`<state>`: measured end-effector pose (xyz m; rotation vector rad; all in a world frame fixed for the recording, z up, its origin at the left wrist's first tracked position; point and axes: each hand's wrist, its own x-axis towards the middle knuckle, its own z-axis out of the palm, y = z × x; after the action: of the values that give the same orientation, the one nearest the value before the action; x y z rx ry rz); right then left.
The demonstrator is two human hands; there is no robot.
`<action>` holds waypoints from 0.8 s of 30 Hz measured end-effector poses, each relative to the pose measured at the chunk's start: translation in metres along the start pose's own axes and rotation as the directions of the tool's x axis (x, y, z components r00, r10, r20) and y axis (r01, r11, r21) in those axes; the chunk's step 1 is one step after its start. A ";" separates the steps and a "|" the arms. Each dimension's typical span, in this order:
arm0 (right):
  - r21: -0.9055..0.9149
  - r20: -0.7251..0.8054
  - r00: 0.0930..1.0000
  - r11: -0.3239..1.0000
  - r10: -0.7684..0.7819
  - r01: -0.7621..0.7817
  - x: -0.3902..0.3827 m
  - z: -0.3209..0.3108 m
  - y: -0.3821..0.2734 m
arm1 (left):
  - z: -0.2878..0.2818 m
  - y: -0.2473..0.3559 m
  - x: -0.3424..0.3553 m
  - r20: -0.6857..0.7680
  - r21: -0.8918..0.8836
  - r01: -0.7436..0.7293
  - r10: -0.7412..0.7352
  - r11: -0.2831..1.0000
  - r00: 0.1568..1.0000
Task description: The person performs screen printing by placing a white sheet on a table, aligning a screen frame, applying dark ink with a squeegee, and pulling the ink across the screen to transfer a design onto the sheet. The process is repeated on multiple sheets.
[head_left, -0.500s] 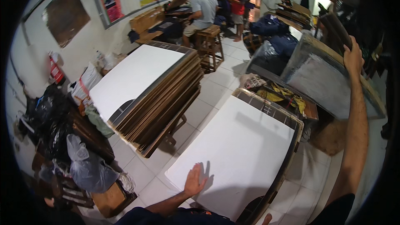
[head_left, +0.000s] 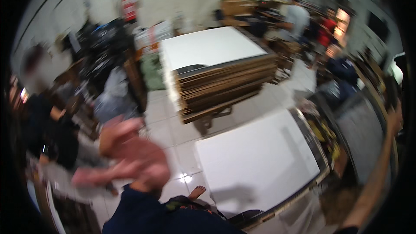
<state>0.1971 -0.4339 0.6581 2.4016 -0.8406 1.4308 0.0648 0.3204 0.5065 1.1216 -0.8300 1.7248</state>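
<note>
My left hand (head_left: 130,151) is raised at the lower left, left of a white-topped board (head_left: 255,160) with a dark border, its fingers smeared by motion. At the far right my right hand (head_left: 394,119) is closed on a dark bar (head_left: 392,99), just above a large grey-meshed screen frame (head_left: 359,130). Beyond the near board stands a thick stack of brown boards (head_left: 223,86) with a white sheet (head_left: 208,45) on top, on a wooden stand.
A co-worker (head_left: 56,130) in dark clothing stands at the left. Two people (head_left: 292,19) are at the back bench. Black bags (head_left: 99,43), a grey plastic bag (head_left: 112,99) and a fire extinguisher (head_left: 129,6) line the wall; dark bundles (head_left: 340,71) lie at right.
The view has swung left, bringing a co-worker into sight. My left hand has lifted off the white board and moved left. My right hand still holds the dark bar.
</note>
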 end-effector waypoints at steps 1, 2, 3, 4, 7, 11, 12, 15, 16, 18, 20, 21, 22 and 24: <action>0.015 -0.005 1.000 1.000 0.011 -0.011 0.002 0.008 0.003 | -0.002 0.013 0.022 -0.068 -0.103 -0.210 0.204 0.972 0.977; -0.037 0.040 0.996 0.997 0.075 -0.073 -0.002 0.010 0.009 | -0.006 0.020 0.044 -0.171 -0.177 -0.414 0.387 0.893 0.906; -0.037 -0.007 0.999 0.998 0.043 -0.043 -0.005 0.013 0.013 | -0.002 0.027 0.052 -0.144 -0.149 -0.332 0.312 0.931 0.939; -0.063 0.017 0.999 0.997 0.045 -0.044 -0.007 0.013 0.013 | -0.002 0.033 0.055 -0.115 -0.117 -0.248 0.234 0.962 0.965; -0.102 -0.020 0.998 0.993 0.053 -0.054 -0.018 -0.001 0.001 | -0.003 -0.001 0.015 0.015 0.384 -0.069 0.068 0.921 0.998; -0.089 -0.021 0.998 0.994 0.060 -0.061 -0.030 -0.021 -0.014 | -0.024 -0.063 -0.167 0.236 0.443 0.661 -0.790 0.606 0.566; -0.089 -0.006 0.997 0.993 0.074 -0.074 -0.030 -0.023 -0.017 | -0.040 -0.067 -0.216 0.282 0.632 0.682 -0.928 0.370 0.242; -0.098 0.010 0.995 0.991 0.097 -0.096 -0.032 -0.026 -0.020 | -0.075 -0.030 -0.346 0.549 0.825 0.205 -0.832 0.526 -0.075; -0.097 0.024 0.994 0.990 0.106 -0.103 -0.034 -0.026 -0.020 | -0.084 -0.013 -0.371 0.620 0.782 0.054 -0.766 0.621 -0.171; -0.093 0.004 0.994 0.990 0.111 -0.110 -0.035 -0.027 -0.019 | -0.090 0.020 -0.400 0.714 0.675 0.022 -0.645 0.737 -0.272; -0.096 0.009 0.994 0.989 0.113 -0.112 -0.038 -0.029 -0.019 | -0.086 0.040 -0.407 0.789 0.588 0.094 -0.543 0.804 -0.290; -0.103 0.008 0.994 0.989 0.109 -0.108 -0.041 -0.031 -0.020 | -0.082 0.045 -0.406 0.807 0.571 0.130 -0.524 0.811 -0.272; -0.089 0.016 0.993 0.989 0.116 -0.115 -0.042 -0.033 -0.020 | -0.077 0.045 -0.405 0.823 0.545 0.185 -0.482 0.818 -0.300; -0.070 -0.005 0.994 0.992 0.110 -0.110 -0.047 -0.037 -0.021 | -0.068 0.034 -0.404 0.861 0.489 0.248 -0.418 0.836 -0.290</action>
<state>0.1652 -0.3826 0.6381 2.3361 -1.0199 1.4158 0.0892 0.2385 0.1048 2.5729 -1.0370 -0.0953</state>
